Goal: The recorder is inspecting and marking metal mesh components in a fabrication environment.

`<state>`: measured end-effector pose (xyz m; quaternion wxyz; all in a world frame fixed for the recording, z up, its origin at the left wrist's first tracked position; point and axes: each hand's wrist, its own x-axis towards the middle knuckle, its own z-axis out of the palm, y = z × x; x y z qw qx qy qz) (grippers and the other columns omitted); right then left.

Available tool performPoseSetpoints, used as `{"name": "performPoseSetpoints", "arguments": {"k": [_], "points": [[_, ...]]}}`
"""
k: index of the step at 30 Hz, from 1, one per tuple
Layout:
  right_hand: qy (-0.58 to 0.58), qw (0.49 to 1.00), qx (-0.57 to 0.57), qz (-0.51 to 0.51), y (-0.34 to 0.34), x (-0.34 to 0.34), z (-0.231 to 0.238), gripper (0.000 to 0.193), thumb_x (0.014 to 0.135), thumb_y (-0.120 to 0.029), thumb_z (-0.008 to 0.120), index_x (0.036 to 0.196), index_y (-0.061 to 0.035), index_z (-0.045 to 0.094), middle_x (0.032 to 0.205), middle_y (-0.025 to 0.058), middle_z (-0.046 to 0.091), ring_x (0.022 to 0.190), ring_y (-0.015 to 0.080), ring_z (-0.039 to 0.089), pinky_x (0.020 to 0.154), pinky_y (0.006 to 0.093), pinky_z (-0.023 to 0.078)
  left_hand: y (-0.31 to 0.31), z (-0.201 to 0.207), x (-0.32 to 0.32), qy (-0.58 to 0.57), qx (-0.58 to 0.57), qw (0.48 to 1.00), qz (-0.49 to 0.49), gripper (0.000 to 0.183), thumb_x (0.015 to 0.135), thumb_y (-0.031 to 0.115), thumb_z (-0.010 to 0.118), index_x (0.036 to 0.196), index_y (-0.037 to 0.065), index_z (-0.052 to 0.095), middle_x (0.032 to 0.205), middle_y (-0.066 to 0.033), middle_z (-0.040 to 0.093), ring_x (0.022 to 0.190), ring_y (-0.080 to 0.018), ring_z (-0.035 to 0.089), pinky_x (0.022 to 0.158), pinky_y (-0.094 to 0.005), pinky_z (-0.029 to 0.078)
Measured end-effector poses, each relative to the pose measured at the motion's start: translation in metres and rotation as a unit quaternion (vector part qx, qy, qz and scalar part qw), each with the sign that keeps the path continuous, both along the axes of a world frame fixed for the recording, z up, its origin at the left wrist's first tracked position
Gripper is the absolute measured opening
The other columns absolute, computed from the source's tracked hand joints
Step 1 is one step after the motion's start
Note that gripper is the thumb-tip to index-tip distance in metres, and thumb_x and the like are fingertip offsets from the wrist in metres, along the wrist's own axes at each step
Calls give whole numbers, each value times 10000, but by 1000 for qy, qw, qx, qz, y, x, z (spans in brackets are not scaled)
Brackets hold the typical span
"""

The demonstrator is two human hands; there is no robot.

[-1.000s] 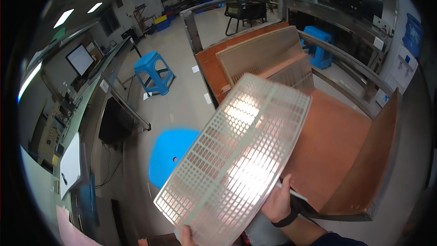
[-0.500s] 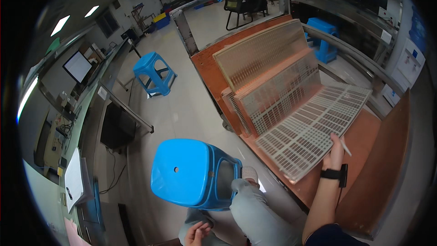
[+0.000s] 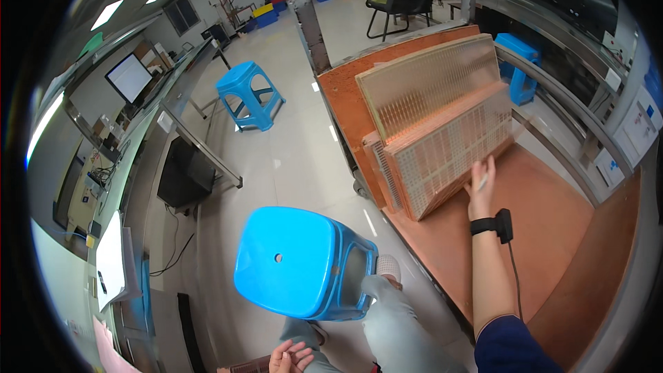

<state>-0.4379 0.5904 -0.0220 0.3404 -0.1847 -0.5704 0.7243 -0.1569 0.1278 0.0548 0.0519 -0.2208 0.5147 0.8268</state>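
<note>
My right hand [image 3: 481, 186], a black strap on its wrist, reaches to the lower right edge of the front panel [image 3: 452, 148] in a stack of thin, copper-edged circuit board panels. A slim white pen-like stick [image 3: 483, 181] is held in that hand; its full length is hidden. The front panels stand upright, leaning back, with a grid pattern on their faces. Behind them rises a taller translucent ribbed panel [image 3: 435, 83]. Low in the view, near my knee, my left hand [image 3: 291, 357] is open and holds nothing.
The panels stand on a brown board-lined cart [image 3: 532, 193] with a grey metal frame [image 3: 314, 34]. A blue stool [image 3: 286, 259] is just before my legs; others [image 3: 250, 97] stand farther off. A glass-topped bench with a monitor [image 3: 129, 78] runs along the left.
The tilted front panel has swung back up against the stack, and my right hand has moved with it. My left hand's fingers have spread. The whole view has shifted slightly.
</note>
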Motion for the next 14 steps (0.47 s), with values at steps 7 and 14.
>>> {"name": "performPoseSetpoints", "arguments": {"k": [7, 14], "points": [[-119, 934, 322, 97, -96, -32, -38, 876, 754, -171, 719, 1438, -104, 176, 1454, 297, 133, 1344, 446, 151, 1085, 466, 216, -3, -7, 1, 10, 19, 1000, 17, 416, 926, 185, 523, 1276, -8, 408, 1192, -219, 527, 1055, -317, 561, 883, -421, 495], [-116, 913, 389, 46, -126, -47, -52, 974, 677, -53, 755, 1447, -117, 161, 1469, 270, 121, 1350, 444, 132, 1088, 470, 213, -18, -2, 21, 25, 31, 998, 54, 429, 920, 187, 534, 1284, 3, 403, 1204, -227, 518, 1062, -332, 556, 885, -438, 490]]}}
